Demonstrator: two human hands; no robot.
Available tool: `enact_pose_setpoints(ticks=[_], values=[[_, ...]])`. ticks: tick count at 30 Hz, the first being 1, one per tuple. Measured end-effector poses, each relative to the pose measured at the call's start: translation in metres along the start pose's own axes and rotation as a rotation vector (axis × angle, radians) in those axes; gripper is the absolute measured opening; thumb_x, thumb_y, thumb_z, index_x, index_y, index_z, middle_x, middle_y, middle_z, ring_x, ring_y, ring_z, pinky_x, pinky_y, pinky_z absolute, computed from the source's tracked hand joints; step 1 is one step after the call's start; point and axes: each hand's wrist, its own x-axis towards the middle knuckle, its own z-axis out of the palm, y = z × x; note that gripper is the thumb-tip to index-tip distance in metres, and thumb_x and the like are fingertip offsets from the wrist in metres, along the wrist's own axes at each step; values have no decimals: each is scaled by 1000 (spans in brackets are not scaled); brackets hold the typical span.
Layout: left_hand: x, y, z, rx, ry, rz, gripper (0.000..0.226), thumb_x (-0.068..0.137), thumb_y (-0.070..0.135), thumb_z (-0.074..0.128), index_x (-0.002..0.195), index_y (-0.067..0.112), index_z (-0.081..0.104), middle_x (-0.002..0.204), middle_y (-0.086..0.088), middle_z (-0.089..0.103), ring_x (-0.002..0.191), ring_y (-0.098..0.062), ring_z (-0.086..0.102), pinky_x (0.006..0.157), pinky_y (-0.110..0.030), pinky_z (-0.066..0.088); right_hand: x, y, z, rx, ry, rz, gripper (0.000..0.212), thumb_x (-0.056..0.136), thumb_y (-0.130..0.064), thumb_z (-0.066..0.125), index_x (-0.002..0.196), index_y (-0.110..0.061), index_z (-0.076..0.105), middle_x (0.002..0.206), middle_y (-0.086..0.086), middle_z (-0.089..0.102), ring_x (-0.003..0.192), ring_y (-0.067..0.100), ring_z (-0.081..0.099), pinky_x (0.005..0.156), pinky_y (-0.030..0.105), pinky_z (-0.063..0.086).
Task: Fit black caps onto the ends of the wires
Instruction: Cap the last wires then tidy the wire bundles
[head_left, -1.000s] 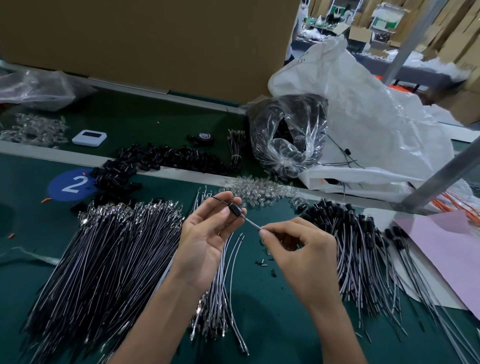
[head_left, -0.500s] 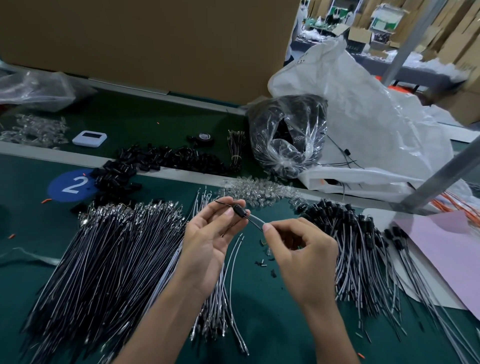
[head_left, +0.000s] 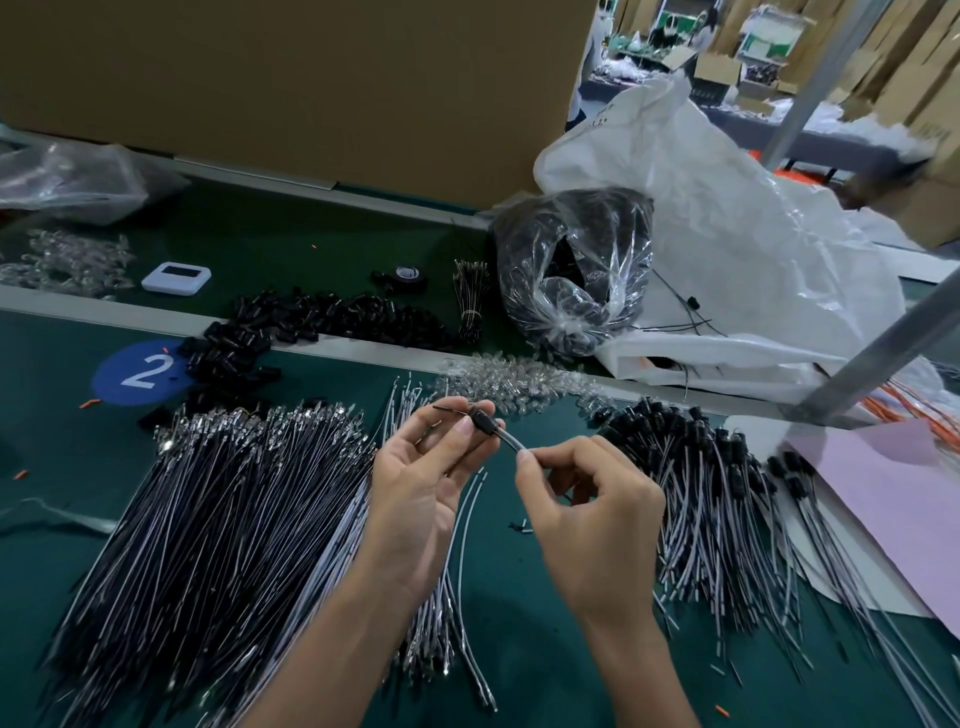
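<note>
Green bench mat (head_left: 62, 457); heap of loose black-and-white wires (head_left: 223, 519) at left. Over mat centre: left hand (head_left: 421, 493) palm-up, right hand (head_left: 592, 519) knuckles-up. Right pinches thin grey wire (head_left: 506, 439), slanting upper-left to lower-right, tip leftward; left fingertips pinch small black plastic cap (head_left: 480, 420) on it.

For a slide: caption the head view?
Left hand pinches a small black plastic cap; right hand pinches the thin grey wire entering it.

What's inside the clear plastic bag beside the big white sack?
The clear bag holds a dense mass of black parts, seemingly looped or coiled. Glare and wrinkles in the plastic hide what exactly they are, and the inner layers are covered.
</note>
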Motion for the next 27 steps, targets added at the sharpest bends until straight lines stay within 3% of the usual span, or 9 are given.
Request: enact_pose_setpoints(ticks=[11,20,23,27], values=[[-2,-3,-1,40,-19,34,20,75,3,65,95,3,63,100,-18,73,95,-26,70,77,-25,57,0,-1,-1,-49,-25,-28,14,76,-6,80,70,-13,70,66,-9,61,61,5,57,59,13,42],[-4,-7,1,90,-43,63,23,76,4,66,99,5,63,102,-20,73,93,-27,71,79,-28,57,0,-4,1,-133,-54,-69,5,80,-13,78,77,-13,75,68,-6,65,64,15,60,60,35,52],[-4,-7,1,108,-27,55,41,75,6,68,114,6,57,103,-20,73,93,-26,72,80,-27,57,1,-5,0,-109,-58,-56,12,74,-11,84,79,-13,74,68,-7,66,62,10,60,60,27,50],[-6,-7,1,194,-32,42,42,71,9,70,112,7,62,99,-16,75,91,-22,73,77,-23,56,4,-7,-2,-66,-71,18,29,67,-19,89,89,-17,70,64,-11,64,58,5,59,63,12,45]])
